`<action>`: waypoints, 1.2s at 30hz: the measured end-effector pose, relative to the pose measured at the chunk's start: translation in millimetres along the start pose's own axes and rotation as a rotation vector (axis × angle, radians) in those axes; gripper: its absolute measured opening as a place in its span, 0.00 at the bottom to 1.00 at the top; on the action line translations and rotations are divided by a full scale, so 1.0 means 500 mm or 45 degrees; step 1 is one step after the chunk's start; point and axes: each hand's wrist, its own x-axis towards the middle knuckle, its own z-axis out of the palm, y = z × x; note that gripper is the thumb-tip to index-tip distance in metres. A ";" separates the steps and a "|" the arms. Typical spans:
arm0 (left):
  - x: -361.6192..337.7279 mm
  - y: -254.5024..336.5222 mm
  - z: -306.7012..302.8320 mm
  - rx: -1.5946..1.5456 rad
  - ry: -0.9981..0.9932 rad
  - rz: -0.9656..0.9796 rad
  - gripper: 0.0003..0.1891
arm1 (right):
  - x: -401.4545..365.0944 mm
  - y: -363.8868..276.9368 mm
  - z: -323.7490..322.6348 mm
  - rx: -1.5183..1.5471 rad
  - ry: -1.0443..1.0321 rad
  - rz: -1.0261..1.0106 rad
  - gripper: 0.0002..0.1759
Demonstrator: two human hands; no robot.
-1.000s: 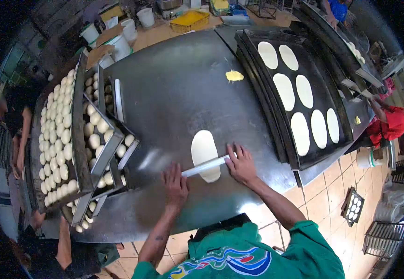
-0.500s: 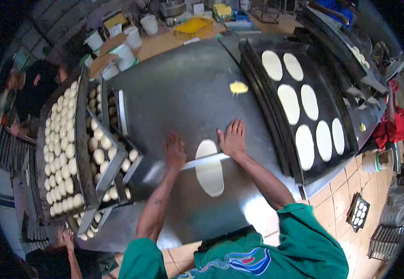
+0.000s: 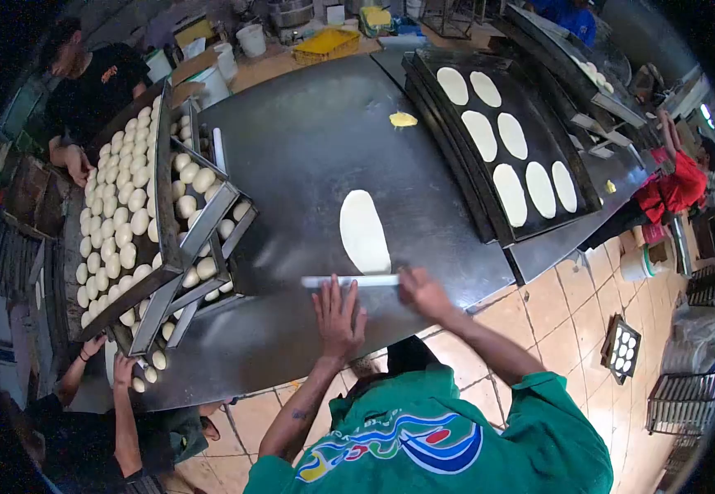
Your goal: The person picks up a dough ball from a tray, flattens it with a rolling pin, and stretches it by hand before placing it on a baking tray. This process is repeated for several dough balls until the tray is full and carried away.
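A long oval of flattened dough [image 3: 363,230] lies on the dark metal table [image 3: 292,165]. A thin white rolling pin [image 3: 353,281] rests across the table at the dough's lower end. My left hand [image 3: 339,319] has its fingers stretched out, with the fingertips touching the near side of the pin. At the pin's right end is my right hand [image 3: 425,294], its fingers curled round that end.
A tray with several flat dough ovals [image 3: 540,189] stands at the right. Stacked, tilted trays [image 3: 167,239] hold several dough balls at the left. A yellow lump [image 3: 403,119] lies near the right tray. Co-workers stand at left, lower left and right.
The pin has moved down to the dough's near end. My left hand is now below the pin, and my right hand has closed round its end. The co-worker at upper left shows more clearly.
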 end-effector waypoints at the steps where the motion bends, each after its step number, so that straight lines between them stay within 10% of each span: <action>1: 0.002 -0.017 0.001 -0.008 -0.009 -0.004 0.30 | -0.004 -0.060 0.031 0.217 -0.124 0.125 0.26; 6: 0.094 -0.195 -0.013 0.179 0.017 -0.318 0.27 | 0.011 -0.200 0.027 -0.050 0.295 -0.421 0.21; 12: 0.274 -0.181 0.002 0.033 0.079 -0.198 0.24 | 0.212 0.043 -0.004 -0.012 0.503 -0.049 0.23; 20: 0.472 -0.152 0.125 0.020 0.043 -0.003 0.16 | 0.482 0.121 -0.046 0.166 0.158 -0.235 0.15; 22: 0.473 -0.154 0.097 -0.650 -0.289 -0.342 0.11 | 0.494 0.132 -0.052 0.315 0.036 -0.286 0.13; 28: 0.477 -0.148 0.087 -0.385 0.143 0.331 0.08 | 0.475 0.121 -0.046 0.240 0.132 -0.425 0.10; 30: 0.462 -0.145 0.082 -0.440 0.059 0.208 0.08 | 0.446 0.099 -0.057 0.913 -0.026 -0.097 0.09; 36: 0.390 0.000 -0.083 -0.544 -0.071 0.157 0.06 | 0.296 -0.050 -0.197 0.949 0.116 0.020 0.11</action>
